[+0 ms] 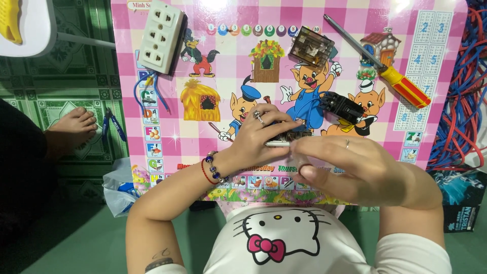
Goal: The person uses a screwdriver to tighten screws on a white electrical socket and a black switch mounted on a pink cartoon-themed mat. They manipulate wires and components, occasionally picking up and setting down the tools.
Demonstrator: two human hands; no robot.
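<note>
— Socket part [285,137], where is it?
— Near the middle of the pink table [167,137], gripped between both hands. The left hand [261,134] curls over it; the right hand [355,170] pinches its end.
— What lies around?
— A white socket block [161,36] by the far left corner, a screwdriver [385,68] toward the far right, a black part [341,106] just beyond the hands.

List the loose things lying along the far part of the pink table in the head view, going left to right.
White socket block → brown see-through square part → black part → screwdriver with red-and-yellow handle. All lie on the pink table, beyond both hands.
</note>
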